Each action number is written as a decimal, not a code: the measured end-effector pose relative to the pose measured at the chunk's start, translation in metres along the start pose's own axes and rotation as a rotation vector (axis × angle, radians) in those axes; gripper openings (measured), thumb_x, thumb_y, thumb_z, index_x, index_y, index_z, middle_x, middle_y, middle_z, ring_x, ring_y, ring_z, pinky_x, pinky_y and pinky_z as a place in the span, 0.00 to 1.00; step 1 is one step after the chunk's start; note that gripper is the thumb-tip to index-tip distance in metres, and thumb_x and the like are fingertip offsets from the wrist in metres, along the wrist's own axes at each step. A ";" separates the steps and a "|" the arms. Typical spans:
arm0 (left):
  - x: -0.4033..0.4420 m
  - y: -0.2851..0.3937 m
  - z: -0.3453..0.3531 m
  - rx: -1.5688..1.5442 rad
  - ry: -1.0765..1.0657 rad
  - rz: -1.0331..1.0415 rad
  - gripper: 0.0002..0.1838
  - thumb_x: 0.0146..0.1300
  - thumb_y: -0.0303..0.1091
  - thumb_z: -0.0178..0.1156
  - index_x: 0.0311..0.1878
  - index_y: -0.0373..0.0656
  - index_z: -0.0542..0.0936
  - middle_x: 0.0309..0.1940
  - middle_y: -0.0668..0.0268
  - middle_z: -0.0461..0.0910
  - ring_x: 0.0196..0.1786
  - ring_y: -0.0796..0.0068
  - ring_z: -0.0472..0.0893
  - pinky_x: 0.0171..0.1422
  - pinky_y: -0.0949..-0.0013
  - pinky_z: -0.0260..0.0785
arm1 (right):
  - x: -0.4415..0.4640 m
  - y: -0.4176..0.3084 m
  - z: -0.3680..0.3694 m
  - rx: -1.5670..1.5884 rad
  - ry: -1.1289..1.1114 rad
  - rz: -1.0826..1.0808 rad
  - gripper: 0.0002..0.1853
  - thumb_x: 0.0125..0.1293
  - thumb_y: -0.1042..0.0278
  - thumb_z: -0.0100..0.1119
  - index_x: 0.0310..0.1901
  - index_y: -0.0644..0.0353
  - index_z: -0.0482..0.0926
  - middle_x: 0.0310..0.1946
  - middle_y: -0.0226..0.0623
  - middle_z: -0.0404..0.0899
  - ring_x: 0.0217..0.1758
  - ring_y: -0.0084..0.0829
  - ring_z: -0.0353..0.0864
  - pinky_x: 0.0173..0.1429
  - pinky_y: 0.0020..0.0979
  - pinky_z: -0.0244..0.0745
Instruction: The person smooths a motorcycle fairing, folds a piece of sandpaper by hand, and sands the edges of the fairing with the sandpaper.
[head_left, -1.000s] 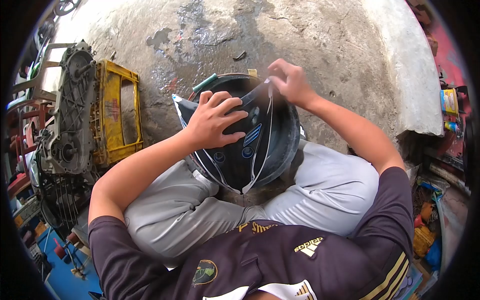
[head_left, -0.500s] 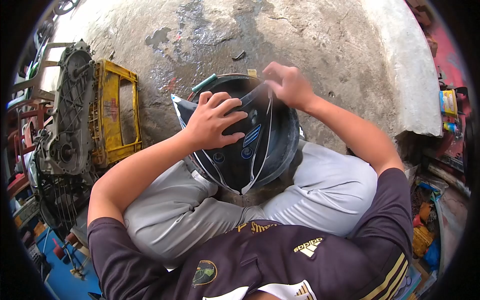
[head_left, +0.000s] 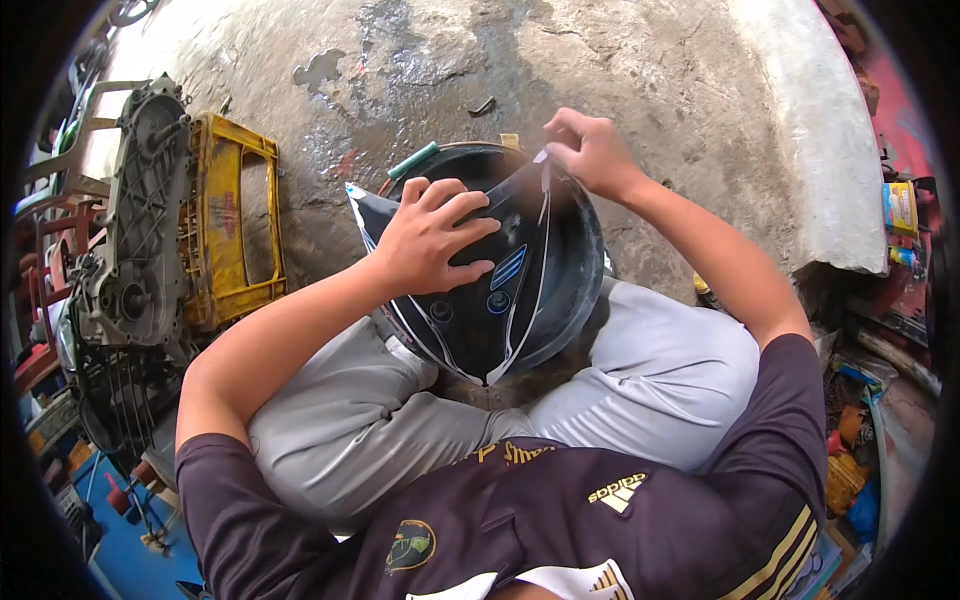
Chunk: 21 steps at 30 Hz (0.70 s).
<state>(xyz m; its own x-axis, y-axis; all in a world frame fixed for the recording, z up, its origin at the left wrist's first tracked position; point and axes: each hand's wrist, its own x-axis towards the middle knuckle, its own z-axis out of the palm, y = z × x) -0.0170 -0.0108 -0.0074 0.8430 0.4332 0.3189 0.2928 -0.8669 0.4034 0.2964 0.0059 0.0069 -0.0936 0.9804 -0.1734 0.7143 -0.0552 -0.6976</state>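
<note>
A black motorcycle body panel (head_left: 470, 320) with white edge lines and small blue markings rests between my bent legs, its narrow end towards me. Under it sits a round black basin (head_left: 578, 290), partly covered. My left hand (head_left: 435, 235) lies on the panel's upper left part, fingers spread and slightly bent. Above the panel's upper right corner, my right hand (head_left: 595, 155) is closed in a pinch at a thin pale strip (head_left: 541, 157). Blur hides how the strip meets the panel's edge. A green tube-shaped piece (head_left: 413, 161) lies across the basin's rim.
On the left, a grey metal engine casing (head_left: 145, 210) leans by a yellow plastic crate (head_left: 235, 220). A small dark piece (head_left: 481, 107) lies on the partly wet concrete floor (head_left: 640, 80). A raised concrete ledge (head_left: 810, 150) and a yellow can (head_left: 899, 207) are at right.
My right hand has moved slightly up and to the right, and the pale strip at its fingertips shows more clearly. My left hand stays in place on the panel.
</note>
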 end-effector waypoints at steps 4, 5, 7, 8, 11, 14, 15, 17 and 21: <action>0.000 0.000 0.000 -0.002 -0.005 -0.001 0.27 0.53 0.52 0.79 0.57 0.58 0.88 0.63 0.68 0.79 0.68 0.59 0.74 0.68 0.49 0.61 | -0.016 -0.005 0.012 0.018 0.050 -0.202 0.12 0.70 0.68 0.69 0.51 0.62 0.83 0.39 0.48 0.92 0.43 0.45 0.94 0.49 0.42 0.84; 0.000 0.000 0.000 -0.003 -0.003 0.005 0.28 0.53 0.52 0.79 0.57 0.57 0.88 0.63 0.68 0.79 0.68 0.59 0.74 0.68 0.49 0.61 | -0.018 -0.008 0.013 0.021 0.009 -0.284 0.12 0.70 0.69 0.68 0.52 0.62 0.82 0.38 0.49 0.91 0.42 0.47 0.93 0.49 0.43 0.84; -0.001 -0.001 0.000 -0.005 -0.003 0.007 0.28 0.53 0.52 0.79 0.58 0.57 0.88 0.63 0.68 0.79 0.68 0.59 0.74 0.68 0.49 0.61 | -0.010 -0.001 0.010 0.008 0.012 -0.223 0.12 0.70 0.69 0.68 0.51 0.62 0.81 0.37 0.49 0.91 0.42 0.49 0.93 0.48 0.43 0.84; -0.001 -0.001 0.001 0.003 0.006 0.015 0.28 0.53 0.52 0.79 0.58 0.57 0.88 0.63 0.68 0.79 0.68 0.59 0.74 0.69 0.49 0.61 | -0.005 0.004 0.007 -0.006 0.015 -0.161 0.11 0.70 0.69 0.68 0.50 0.62 0.81 0.37 0.50 0.90 0.41 0.50 0.92 0.47 0.43 0.83; -0.002 0.000 0.003 0.013 0.008 0.022 0.28 0.53 0.52 0.78 0.58 0.57 0.88 0.63 0.67 0.79 0.68 0.58 0.73 0.69 0.49 0.61 | -0.007 0.002 0.006 -0.041 0.034 -0.097 0.12 0.70 0.69 0.69 0.50 0.63 0.80 0.35 0.51 0.90 0.39 0.51 0.91 0.46 0.43 0.82; -0.002 0.000 0.001 0.014 0.000 0.021 0.28 0.53 0.52 0.78 0.58 0.57 0.88 0.63 0.67 0.79 0.68 0.58 0.73 0.69 0.48 0.61 | -0.011 -0.005 0.007 0.000 -0.001 -0.116 0.13 0.69 0.67 0.69 0.50 0.63 0.79 0.34 0.50 0.89 0.38 0.48 0.91 0.46 0.44 0.82; -0.002 0.000 0.001 0.012 -0.003 0.021 0.28 0.53 0.51 0.78 0.58 0.57 0.88 0.63 0.67 0.79 0.68 0.58 0.74 0.69 0.48 0.61 | -0.008 0.003 0.008 0.016 0.003 -0.119 0.13 0.69 0.67 0.69 0.51 0.62 0.79 0.35 0.51 0.89 0.40 0.51 0.91 0.48 0.46 0.82; -0.002 0.000 0.001 0.008 -0.004 0.017 0.28 0.53 0.51 0.78 0.58 0.57 0.88 0.63 0.67 0.79 0.68 0.58 0.73 0.69 0.48 0.61 | 0.000 0.020 0.010 0.059 0.036 -0.066 0.14 0.69 0.66 0.69 0.51 0.60 0.79 0.36 0.50 0.89 0.41 0.50 0.91 0.49 0.45 0.82; -0.001 0.000 0.001 0.005 -0.001 0.015 0.28 0.53 0.51 0.78 0.58 0.57 0.88 0.63 0.67 0.79 0.68 0.59 0.73 0.69 0.48 0.61 | -0.005 0.009 0.010 0.093 0.000 0.044 0.14 0.67 0.66 0.70 0.50 0.60 0.80 0.33 0.42 0.87 0.39 0.39 0.88 0.48 0.40 0.81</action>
<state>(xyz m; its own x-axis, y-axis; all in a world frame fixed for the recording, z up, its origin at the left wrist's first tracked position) -0.0174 -0.0118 -0.0089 0.8480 0.4197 0.3238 0.2824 -0.8746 0.3941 0.2967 -0.0016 -0.0052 -0.0633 0.9766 -0.2056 0.6502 -0.1159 -0.7508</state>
